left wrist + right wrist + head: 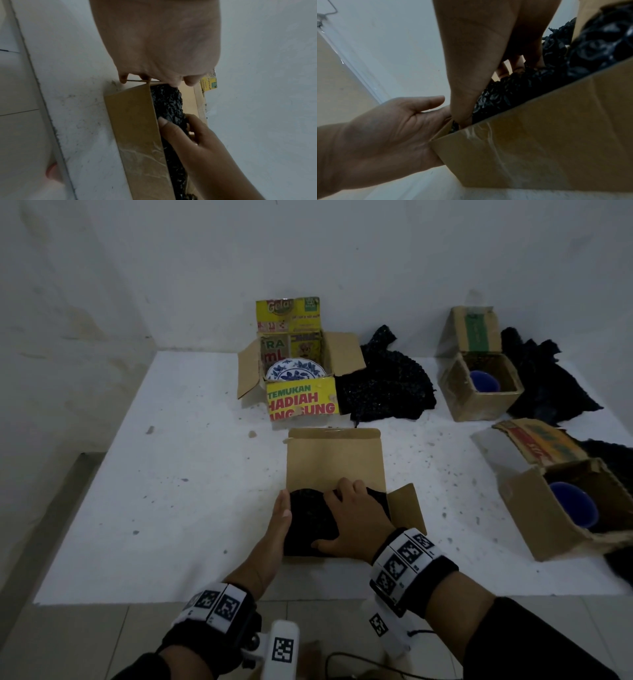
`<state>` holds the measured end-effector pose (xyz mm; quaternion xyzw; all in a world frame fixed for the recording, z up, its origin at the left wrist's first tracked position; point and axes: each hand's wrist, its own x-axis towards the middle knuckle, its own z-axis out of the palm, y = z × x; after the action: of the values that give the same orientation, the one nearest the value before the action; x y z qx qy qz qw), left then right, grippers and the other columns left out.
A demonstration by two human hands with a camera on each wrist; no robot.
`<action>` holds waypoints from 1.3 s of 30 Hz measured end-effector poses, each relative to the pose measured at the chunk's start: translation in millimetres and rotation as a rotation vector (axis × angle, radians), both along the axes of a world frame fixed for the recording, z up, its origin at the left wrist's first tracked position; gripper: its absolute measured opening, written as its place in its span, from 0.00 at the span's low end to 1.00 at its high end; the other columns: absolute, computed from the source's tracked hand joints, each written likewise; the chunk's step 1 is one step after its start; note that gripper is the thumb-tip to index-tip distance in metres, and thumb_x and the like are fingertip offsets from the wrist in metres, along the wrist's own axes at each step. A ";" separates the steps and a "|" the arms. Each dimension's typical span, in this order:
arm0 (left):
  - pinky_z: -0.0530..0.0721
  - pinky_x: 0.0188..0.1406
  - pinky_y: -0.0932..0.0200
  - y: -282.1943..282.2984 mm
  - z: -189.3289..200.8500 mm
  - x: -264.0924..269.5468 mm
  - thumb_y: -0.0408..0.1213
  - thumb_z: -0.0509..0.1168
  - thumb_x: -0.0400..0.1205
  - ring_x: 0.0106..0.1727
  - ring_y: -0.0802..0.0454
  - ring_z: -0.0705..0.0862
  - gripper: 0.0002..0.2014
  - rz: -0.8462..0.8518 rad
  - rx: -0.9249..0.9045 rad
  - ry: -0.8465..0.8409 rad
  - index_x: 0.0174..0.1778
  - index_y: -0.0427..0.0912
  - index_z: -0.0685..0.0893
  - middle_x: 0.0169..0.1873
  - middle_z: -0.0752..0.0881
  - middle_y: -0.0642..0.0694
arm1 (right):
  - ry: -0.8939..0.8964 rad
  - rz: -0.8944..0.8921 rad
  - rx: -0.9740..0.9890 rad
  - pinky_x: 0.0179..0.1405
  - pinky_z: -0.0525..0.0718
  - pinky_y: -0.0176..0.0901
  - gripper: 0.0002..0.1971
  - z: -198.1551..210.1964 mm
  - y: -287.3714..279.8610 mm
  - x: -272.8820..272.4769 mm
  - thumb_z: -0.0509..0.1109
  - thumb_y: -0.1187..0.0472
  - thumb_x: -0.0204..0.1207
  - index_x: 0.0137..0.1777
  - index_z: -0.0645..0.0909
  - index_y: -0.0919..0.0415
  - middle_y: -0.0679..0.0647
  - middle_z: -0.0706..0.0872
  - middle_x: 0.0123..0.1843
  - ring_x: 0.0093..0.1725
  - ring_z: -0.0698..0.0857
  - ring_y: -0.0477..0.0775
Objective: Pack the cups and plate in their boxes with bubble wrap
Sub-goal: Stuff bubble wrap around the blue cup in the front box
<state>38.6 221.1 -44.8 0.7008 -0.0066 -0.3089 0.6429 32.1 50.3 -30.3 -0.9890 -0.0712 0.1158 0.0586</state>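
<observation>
A plain brown box (335, 460) stands open in front of me, its lid flap folded back. Inside it lies a black bubble-wrap bundle (308, 522); what it wraps is hidden. My right hand (352, 515) lies over the bundle, fingers curled over its far edge and thumb dug in at the near wall. My left hand (282, 515) rests flat, fingers straight, against the box's left side. In the left wrist view the right hand (197, 142) grips the bundle (168, 100) beside the box wall (133, 121). In the right wrist view, the left hand (385, 128) touches the box corner (539, 148).
A blue-and-white plate (295, 370) lies in a yellow printed box (301, 400) at the back. Two blue cups (484, 381) (573, 505) sit in open cardboard boxes on the right. Loose black bubble wrap (387, 381) (544, 381) lies beside the boxes. The wall stands close behind.
</observation>
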 end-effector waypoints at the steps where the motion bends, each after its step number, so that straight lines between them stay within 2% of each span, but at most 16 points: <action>1: 0.47 0.78 0.63 0.2 -0.7 -0.3 0.49 0.39 0.86 0.80 0.64 0.48 0.25 -0.002 0.009 -0.002 0.80 0.56 0.45 0.81 0.47 0.61 | 0.010 -0.008 0.018 0.60 0.76 0.52 0.42 1.5 -0.8 -0.4 0.67 0.30 0.65 0.71 0.69 0.59 0.58 0.69 0.65 0.63 0.68 0.61; 6: 0.48 0.76 0.64 0.1 -0.6 0.0 0.50 0.39 0.86 0.78 0.67 0.50 0.24 0.015 0.029 -0.004 0.80 0.56 0.47 0.81 0.49 0.61 | 0.013 -0.144 0.348 0.69 0.73 0.46 0.45 -8.8 -3.4 -16.4 0.71 0.33 0.65 0.76 0.63 0.58 0.54 0.69 0.71 0.69 0.68 0.55; 8: 0.49 0.76 0.64 -0.9 1.4 0.1 0.50 0.40 0.86 0.77 0.68 0.51 0.25 0.022 0.023 0.005 0.80 0.56 0.47 0.81 0.49 0.61 | -0.013 -0.184 0.325 0.68 0.73 0.48 0.47 -13.3 2.4 -22.2 0.61 0.28 0.64 0.76 0.62 0.58 0.55 0.68 0.72 0.70 0.68 0.55; 10: 0.49 0.77 0.63 -0.6 3.7 -0.6 0.51 0.40 0.86 0.76 0.68 0.51 0.25 0.026 0.020 0.013 0.80 0.57 0.48 0.81 0.50 0.61 | -0.035 -0.215 0.173 0.60 0.74 0.51 0.47 -13.9 9.2 -21.9 0.47 0.26 0.61 0.74 0.66 0.56 0.56 0.71 0.69 0.67 0.71 0.57; 13: 0.50 0.75 0.65 0.2 8.6 -1.3 0.51 0.40 0.86 0.74 0.70 0.51 0.24 0.031 0.014 0.026 0.81 0.57 0.48 0.80 0.51 0.62 | -0.201 -0.235 0.014 0.46 0.75 0.51 0.36 -8.2 15.2 -13.0 0.49 0.28 0.63 0.53 0.82 0.55 0.57 0.78 0.54 0.52 0.77 0.59; 15: 0.51 0.72 0.67 0.0 11.8 -1.6 0.50 0.40 0.87 0.73 0.70 0.52 0.24 0.040 0.000 0.031 0.81 0.55 0.49 0.80 0.51 0.61 | -0.320 -0.197 -0.047 0.39 0.77 0.48 0.28 -2.2 14.5 -5.8 0.58 0.31 0.62 0.39 0.83 0.56 0.56 0.79 0.45 0.43 0.78 0.58; 16: 0.51 0.72 0.67 0.1 13.3 -1.9 0.49 0.40 0.87 0.73 0.70 0.52 0.24 0.044 -0.003 0.035 0.81 0.55 0.50 0.80 0.51 0.61 | -0.348 -0.161 -0.053 0.37 0.77 0.48 0.25 0.2 14.5 -3.3 0.63 0.33 0.61 0.38 0.82 0.57 0.55 0.79 0.43 0.40 0.78 0.57; 18: 0.52 0.72 0.67 0.4 15.2 -1.9 0.49 0.40 0.87 0.73 0.69 0.54 0.24 0.055 -0.011 0.038 0.81 0.55 0.51 0.80 0.53 0.60 | -0.367 -0.024 -0.036 0.39 0.79 0.48 0.24 1.5 16.8 -1.0 0.70 0.38 0.63 0.46 0.81 0.59 0.56 0.81 0.44 0.41 0.79 0.57; 19: 0.53 0.72 0.67 0.8 16.1 -1.6 0.49 0.40 0.87 0.73 0.69 0.55 0.24 0.060 -0.014 0.042 0.81 0.55 0.52 0.80 0.54 0.61 | -0.363 0.059 -0.012 0.42 0.80 0.49 0.25 0.6 19.3 -1.3 0.68 0.41 0.66 0.52 0.81 0.61 0.57 0.83 0.47 0.43 0.80 0.57; 23: 0.52 0.74 0.64 2.0 17.8 -1.1 0.49 0.41 0.87 0.78 0.65 0.54 0.24 0.055 -0.008 0.050 0.80 0.56 0.52 0.80 0.53 0.59 | -0.158 0.253 0.018 0.62 0.77 0.55 0.33 -6.0 30.2 -7.0 0.46 0.42 0.76 0.67 0.75 0.67 0.61 0.82 0.59 0.58 0.78 0.61; 25: 0.52 0.73 0.65 2.2 18.2 -1.2 0.50 0.41 0.87 0.80 0.62 0.52 0.24 0.050 0.000 0.044 0.81 0.56 0.51 0.80 0.53 0.60 | -0.105 0.273 -0.007 0.63 0.74 0.55 0.35 -9.6 31.0 -5.7 0.41 0.41 0.77 0.64 0.76 0.68 0.61 0.82 0.57 0.57 0.77 0.61; 29: 0.52 0.73 0.66 1.5 17.8 -1.1 0.48 0.41 0.87 0.80 0.62 0.52 0.23 0.060 -0.006 0.042 0.81 0.54 0.52 0.81 0.52 0.59 | -0.111 0.313 0.004 0.56 0.74 0.53 0.33 -8.8 28.3 3.1 0.42 0.41 0.77 0.52 0.81 0.67 0.61 0.84 0.46 0.49 0.78 0.60; 32: 0.53 0.75 0.63 1.5 19.2 -1.0 0.52 0.42 0.86 0.80 0.62 0.53 0.24 0.059 0.002 0.052 0.80 0.56 0.53 0.80 0.54 0.59 | -0.086 0.341 0.010 0.58 0.71 0.52 0.34 -4.6 26.4 4.4 0.41 0.41 0.77 0.54 0.80 0.67 0.61 0.84 0.48 0.50 0.78 0.60; 33: 0.53 0.75 0.63 1.6 19.8 -0.9 0.52 0.42 0.86 0.80 0.62 0.53 0.24 0.056 0.005 0.051 0.80 0.56 0.52 0.80 0.54 0.60 | -0.086 0.333 0.064 0.60 0.71 0.52 0.32 -4.3 23.9 3.9 0.43 0.42 0.77 0.57 0.80 0.66 0.61 0.83 0.51 0.52 0.78 0.60; 36: 0.53 0.72 0.66 2.6 20.1 -1.4 0.49 0.40 0.87 0.80 0.61 0.53 0.23 0.038 0.013 0.034 0.80 0.55 0.52 0.81 0.53 0.59 | -0.178 0.256 0.337 0.63 0.77 0.49 0.19 2.1 11.5 -4.5 0.62 0.53 0.77 0.64 0.77 0.64 0.59 0.81 0.61 0.59 0.78 0.58; 39: 0.52 0.73 0.65 3.1 18.1 -1.8 0.49 0.39 0.87 0.80 0.62 0.52 0.23 0.022 0.026 0.024 0.81 0.56 0.51 0.81 0.52 0.60 | -0.402 0.062 0.366 0.54 0.81 0.46 0.18 -0.2 -0.3 -24.4 0.66 0.57 0.71 0.59 0.80 0.62 0.57 0.82 0.57 0.55 0.80 0.56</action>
<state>36.8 224.2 -26.7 0.7056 0.0129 -0.3100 0.6370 7.7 50.0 -30.5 -0.9624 -0.1315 -0.0961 0.2174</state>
